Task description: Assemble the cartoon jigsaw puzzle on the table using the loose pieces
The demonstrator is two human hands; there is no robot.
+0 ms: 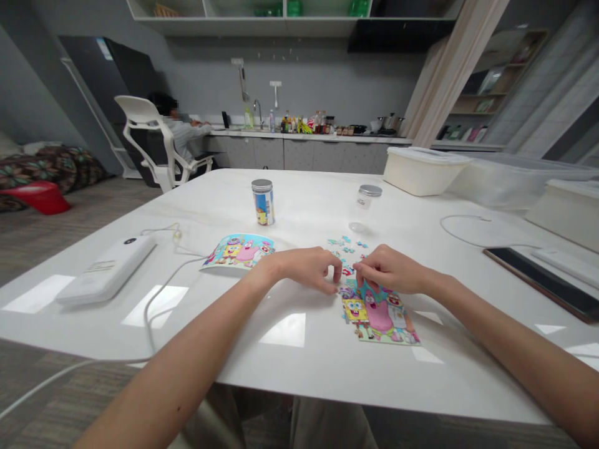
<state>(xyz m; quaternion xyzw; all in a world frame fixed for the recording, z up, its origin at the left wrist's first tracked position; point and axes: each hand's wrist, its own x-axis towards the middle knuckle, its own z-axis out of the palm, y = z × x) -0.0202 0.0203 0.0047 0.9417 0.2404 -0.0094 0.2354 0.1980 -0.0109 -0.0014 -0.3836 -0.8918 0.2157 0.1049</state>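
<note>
On the white table (290, 337) lies a partly assembled cartoon puzzle (379, 315) with a yellow and a pink figure. My right hand (395, 269) is over its top edge, fingers bent and pressed together; what they hold, if anything, is hidden. Just left of the puzzle's top corner, my left hand (316, 269) has its fingers curved, thumb and forefinger apart, with nothing between them. Several loose puzzle pieces (347, 249) are scattered behind both hands. A curved picture sheet (241, 251) with the same cartoon lies to the left of my left hand.
Behind stand a cartoon-labelled can (263, 202) and a clear jar (365, 209) with a metal lid. A white power bank (110, 268) with cables lies left. At the right are a phone (545, 280) and plastic boxes (423, 171). A person (185, 134) sits far back left.
</note>
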